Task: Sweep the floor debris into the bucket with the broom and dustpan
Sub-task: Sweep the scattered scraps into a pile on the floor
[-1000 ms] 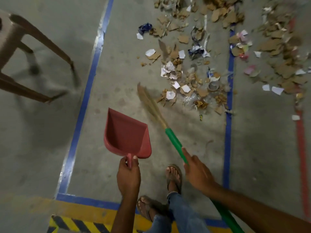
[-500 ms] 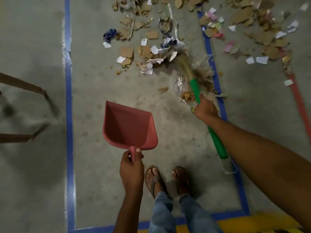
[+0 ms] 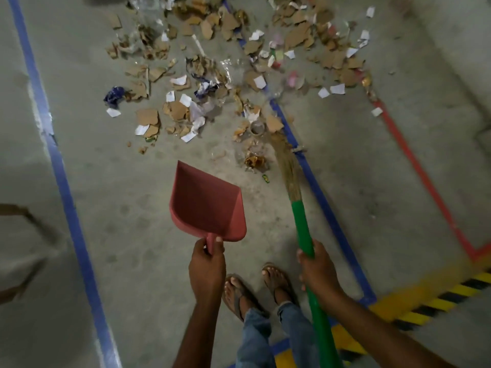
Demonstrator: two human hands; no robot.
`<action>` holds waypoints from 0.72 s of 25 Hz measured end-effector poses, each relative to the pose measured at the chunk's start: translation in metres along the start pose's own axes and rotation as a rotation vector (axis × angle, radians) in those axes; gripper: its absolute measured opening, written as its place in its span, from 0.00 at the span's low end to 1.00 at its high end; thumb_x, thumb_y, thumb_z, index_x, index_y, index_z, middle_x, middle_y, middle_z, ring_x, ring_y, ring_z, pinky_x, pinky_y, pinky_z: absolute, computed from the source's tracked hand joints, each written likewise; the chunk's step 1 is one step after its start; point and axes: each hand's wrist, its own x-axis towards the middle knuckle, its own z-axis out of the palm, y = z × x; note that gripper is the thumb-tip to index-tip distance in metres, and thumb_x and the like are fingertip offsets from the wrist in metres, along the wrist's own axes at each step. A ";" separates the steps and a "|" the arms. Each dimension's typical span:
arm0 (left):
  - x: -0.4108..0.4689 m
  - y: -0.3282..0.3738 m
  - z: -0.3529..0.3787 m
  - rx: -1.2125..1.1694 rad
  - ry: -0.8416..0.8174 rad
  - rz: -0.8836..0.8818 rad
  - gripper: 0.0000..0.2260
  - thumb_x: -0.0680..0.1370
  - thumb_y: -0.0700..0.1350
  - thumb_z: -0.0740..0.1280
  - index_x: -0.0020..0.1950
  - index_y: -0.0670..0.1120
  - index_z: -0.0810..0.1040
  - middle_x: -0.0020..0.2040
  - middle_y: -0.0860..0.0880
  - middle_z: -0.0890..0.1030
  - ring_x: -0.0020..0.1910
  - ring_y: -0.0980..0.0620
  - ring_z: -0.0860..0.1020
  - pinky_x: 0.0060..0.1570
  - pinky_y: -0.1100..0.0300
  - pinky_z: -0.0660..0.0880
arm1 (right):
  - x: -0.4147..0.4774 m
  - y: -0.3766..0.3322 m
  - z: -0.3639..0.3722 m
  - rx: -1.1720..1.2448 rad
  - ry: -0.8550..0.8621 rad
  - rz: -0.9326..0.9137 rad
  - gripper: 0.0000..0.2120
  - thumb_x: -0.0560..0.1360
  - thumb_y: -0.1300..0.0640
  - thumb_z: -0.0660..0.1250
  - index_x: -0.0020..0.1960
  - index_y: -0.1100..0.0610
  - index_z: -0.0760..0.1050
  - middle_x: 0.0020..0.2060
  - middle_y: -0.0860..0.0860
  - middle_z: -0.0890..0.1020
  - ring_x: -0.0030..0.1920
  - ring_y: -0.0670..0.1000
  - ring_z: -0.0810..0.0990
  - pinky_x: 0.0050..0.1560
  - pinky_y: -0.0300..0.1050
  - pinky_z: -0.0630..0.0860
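Observation:
My left hand (image 3: 207, 266) grips the stub handle of a red dustpan (image 3: 207, 203), held above the floor with its mouth pointing away from me. The pan is empty. My right hand (image 3: 317, 272) grips the green handle of a broom (image 3: 301, 227). Its straw bristles (image 3: 285, 155) reach forward to the near edge of the debris (image 3: 212, 75), a wide scatter of torn cardboard, white paper scraps, wrappers and clear plastic across the grey floor. A tape roll (image 3: 257, 128) lies just left of the bristle tips. No bucket is in view.
Blue floor tape runs down the left (image 3: 66, 197) and diagonally past the broom (image 3: 318, 192); red tape (image 3: 414, 160) lies to the right. Yellow-black hazard stripes (image 3: 435, 301) are at lower right. A brown chair leg (image 3: 21, 211) shows at the left edge. My sandalled feet (image 3: 260, 290) stand between my hands.
My right hand has pulled back from the debris toward my body, drawing the broom bristles nearer. The dustpan has stayed in my left hand. The view has swung left.

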 end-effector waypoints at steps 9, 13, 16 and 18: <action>0.010 -0.055 0.008 0.113 0.045 -0.071 0.13 0.80 0.63 0.63 0.45 0.55 0.77 0.42 0.52 0.85 0.39 0.46 0.83 0.46 0.39 0.81 | 0.058 -0.013 0.125 -0.103 -0.223 0.194 0.29 0.77 0.50 0.63 0.76 0.55 0.64 0.66 0.56 0.78 0.61 0.58 0.80 0.55 0.47 0.79; 0.040 -0.043 0.025 0.060 0.086 -0.059 0.09 0.83 0.56 0.64 0.48 0.53 0.77 0.44 0.51 0.85 0.39 0.46 0.82 0.48 0.40 0.81 | 0.150 -0.127 0.160 0.066 -0.233 0.060 0.25 0.75 0.56 0.63 0.71 0.59 0.69 0.61 0.59 0.81 0.53 0.60 0.85 0.52 0.55 0.84; 0.082 -0.014 0.050 0.036 0.079 0.043 0.10 0.80 0.58 0.65 0.43 0.55 0.77 0.42 0.51 0.85 0.38 0.46 0.83 0.47 0.39 0.81 | 0.191 -0.195 0.131 0.042 -0.223 -0.089 0.21 0.75 0.54 0.64 0.66 0.60 0.74 0.57 0.60 0.83 0.52 0.60 0.85 0.53 0.55 0.83; 0.110 0.010 0.062 0.046 0.071 0.074 0.12 0.77 0.61 0.65 0.43 0.55 0.77 0.41 0.50 0.85 0.41 0.44 0.83 0.48 0.38 0.81 | 0.190 -0.214 0.095 0.077 -0.176 -0.205 0.19 0.75 0.52 0.64 0.63 0.59 0.75 0.53 0.59 0.84 0.47 0.61 0.86 0.47 0.55 0.85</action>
